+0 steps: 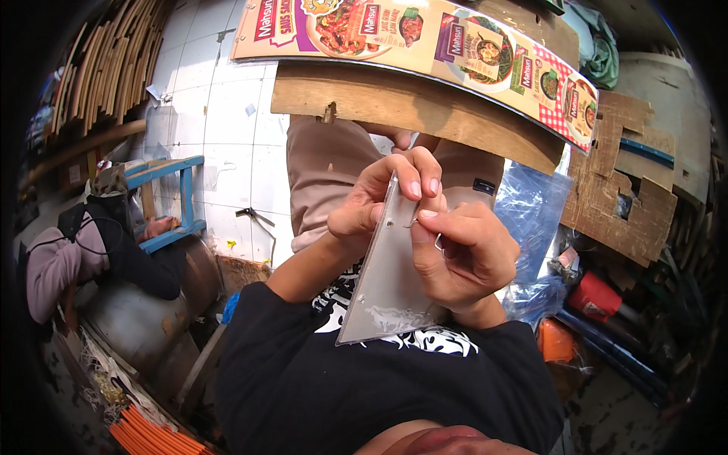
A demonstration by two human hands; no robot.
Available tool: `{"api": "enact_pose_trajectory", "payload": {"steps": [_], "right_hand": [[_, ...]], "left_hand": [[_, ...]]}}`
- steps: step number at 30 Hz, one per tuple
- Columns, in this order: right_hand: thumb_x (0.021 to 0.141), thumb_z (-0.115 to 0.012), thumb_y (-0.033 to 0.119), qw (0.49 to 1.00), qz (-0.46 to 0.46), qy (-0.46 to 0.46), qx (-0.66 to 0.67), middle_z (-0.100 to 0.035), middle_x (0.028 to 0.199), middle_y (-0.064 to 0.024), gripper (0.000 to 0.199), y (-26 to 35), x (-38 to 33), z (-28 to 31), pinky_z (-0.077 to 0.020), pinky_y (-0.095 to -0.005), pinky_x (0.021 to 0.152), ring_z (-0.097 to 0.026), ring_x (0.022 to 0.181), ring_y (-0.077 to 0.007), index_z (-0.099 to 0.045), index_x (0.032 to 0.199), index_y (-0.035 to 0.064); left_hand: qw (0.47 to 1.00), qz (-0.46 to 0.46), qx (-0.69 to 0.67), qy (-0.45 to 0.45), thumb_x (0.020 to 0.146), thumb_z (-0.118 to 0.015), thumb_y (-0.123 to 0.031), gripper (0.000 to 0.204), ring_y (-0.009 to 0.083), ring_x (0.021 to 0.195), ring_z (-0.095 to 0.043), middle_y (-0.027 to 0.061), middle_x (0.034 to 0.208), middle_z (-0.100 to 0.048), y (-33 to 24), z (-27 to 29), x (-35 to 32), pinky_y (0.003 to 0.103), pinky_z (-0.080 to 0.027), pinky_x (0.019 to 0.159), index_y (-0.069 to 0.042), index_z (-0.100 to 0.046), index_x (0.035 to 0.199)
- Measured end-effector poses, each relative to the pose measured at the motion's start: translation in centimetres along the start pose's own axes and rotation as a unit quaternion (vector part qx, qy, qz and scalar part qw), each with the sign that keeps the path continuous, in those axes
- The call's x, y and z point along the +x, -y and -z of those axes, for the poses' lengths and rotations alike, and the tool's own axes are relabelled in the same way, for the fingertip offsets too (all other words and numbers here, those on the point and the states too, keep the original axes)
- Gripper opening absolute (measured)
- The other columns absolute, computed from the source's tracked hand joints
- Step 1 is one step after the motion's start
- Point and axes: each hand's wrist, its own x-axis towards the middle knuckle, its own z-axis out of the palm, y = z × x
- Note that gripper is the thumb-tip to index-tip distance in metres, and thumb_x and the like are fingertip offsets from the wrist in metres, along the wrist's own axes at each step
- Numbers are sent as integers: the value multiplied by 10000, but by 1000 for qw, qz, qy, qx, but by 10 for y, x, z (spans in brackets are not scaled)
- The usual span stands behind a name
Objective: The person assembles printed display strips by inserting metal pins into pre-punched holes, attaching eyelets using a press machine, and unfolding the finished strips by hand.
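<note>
- Centre of frame: my left hand pinches the upper edge of a flat grey triangular metal plate, fingers closed on it, holding it upright over my lap.
- My right hand grips the plate's right edge, thumb and forefinger closed on a small thin metal pin at a hole near the top.
- I judge the fastening step underway; seating the pin calls for a steady, square push.
- Top: a weathered wooden plank under a colourful printed food banner.
</note>
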Motion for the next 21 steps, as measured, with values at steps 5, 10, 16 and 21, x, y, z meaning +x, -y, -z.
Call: {"api": "enact_pose_trajectory", "payload": {"steps": [5, 10, 16, 21], "right_hand": [[707, -731, -66, 999, 30, 15, 21, -548, 604, -30, 194, -1, 0, -4, -303, -194, 440, -444, 479, -62, -663, 873, 8], [704, -736, -61, 1000, 29, 10, 4, -566, 611, -38, 194, -1, -1, -5, -318, -192, 440, -459, 481, -67, -662, 868, 10], [710, -738, -51, 999, 21, 24, -16, -577, 616, -47, 179, 3, 1, -4, -335, -194, 441, -478, 483, -72, -665, 861, 12], [714, -730, -52, 999, 36, 14, -26, -585, 626, -56, 181, 0, -5, -7, -365, -201, 450, -510, 497, -88, -660, 869, 11]], "left_hand": [[1000, 3, 3, -1, 858, -670, -318, 338, 181, 822, -491, 96, 1020, -416, 0, 0, -2, 309, -413, 753, -48, -518, 995], [1000, 7, 12, 0, 861, -668, -336, 350, 177, 837, -500, 95, 1017, -416, -1, -1, -3, 307, -419, 767, -48, -512, 985], [1000, 13, 19, 1, 865, -666, -341, 352, 175, 847, -506, 96, 1019, -415, -2, 1, -4, 307, -423, 780, -48, -508, 980], [1000, 13, 16, 7, 871, -663, -330, 335, 166, 846, -492, 95, 1017, -414, -1, 0, -5, 300, -417, 775, -52, -511, 981]]}}
